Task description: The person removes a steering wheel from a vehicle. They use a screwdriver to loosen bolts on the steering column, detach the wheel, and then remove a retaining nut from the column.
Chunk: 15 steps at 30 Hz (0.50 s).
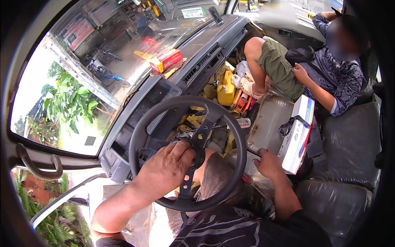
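Observation:
My left hand (pixel 170 162) is closed over the hub of a black steering wheel (pixel 242 154), its fingers curled at the centre. Whatever lies under those fingertips is hidden. The wheel has drilled metal spokes. To its right, my right hand (pixel 271 164) is at the seat edge, thumb and fingers curled downward; the palm side is hidden, so I cannot see what it holds. Just left of this wrist lies a thin tool with a red handle (pixel 246 179). A white box (pixel 297 142) with blue and red print stands close to the right hand.
Another person (pixel 337 78) sits on the far right, one hand on the lap. In the footwell are a yellow jug (pixel 226 88) and an orange tool (pixel 242 102). A red box (pixel 166 60) and a phone (pixel 215 15) sit on the dashboard. The driver's door (pixel 61 201) hangs ajar.

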Each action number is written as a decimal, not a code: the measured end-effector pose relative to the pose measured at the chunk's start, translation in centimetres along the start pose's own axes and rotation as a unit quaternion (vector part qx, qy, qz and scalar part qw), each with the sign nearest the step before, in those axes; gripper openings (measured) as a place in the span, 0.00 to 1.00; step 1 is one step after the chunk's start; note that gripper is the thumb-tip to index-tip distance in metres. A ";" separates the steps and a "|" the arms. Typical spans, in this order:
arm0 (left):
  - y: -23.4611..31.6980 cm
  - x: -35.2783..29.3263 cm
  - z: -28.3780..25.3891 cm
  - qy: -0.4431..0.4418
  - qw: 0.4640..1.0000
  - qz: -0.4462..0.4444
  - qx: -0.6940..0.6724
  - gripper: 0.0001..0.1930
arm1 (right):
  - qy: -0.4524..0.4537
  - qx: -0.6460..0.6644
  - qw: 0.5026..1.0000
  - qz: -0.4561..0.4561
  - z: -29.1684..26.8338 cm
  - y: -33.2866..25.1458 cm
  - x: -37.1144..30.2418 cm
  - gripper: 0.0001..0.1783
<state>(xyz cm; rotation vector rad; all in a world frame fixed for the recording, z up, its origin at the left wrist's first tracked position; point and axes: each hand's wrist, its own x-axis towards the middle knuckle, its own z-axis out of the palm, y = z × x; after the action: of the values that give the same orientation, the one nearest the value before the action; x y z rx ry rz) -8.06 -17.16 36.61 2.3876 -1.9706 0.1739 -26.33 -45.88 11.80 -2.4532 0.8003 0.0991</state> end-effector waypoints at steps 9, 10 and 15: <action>-1.3 -1.3 -1.0 0.081 0.973 -0.164 -0.140 0.12 | 0.164 0.267 0.904 -0.290 -11.8 -10.7 -2.4 0.23; -1.3 -1.4 -0.8 0.088 0.972 -0.167 -0.137 0.12 | 0.137 0.244 0.893 -0.352 -11.4 -12.5 -2.8 0.26; -1.2 -1.7 0.0 0.086 0.962 -0.216 -0.144 0.12 | 0.022 0.151 0.900 -0.408 -7.6 -19.4 -2.3 0.40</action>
<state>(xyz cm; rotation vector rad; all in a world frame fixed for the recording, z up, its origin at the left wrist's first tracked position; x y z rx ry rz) -7.20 -15.28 36.49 2.4352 -1.2622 0.0670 -18.01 -35.66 28.16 -2.2889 -0.2363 -0.3660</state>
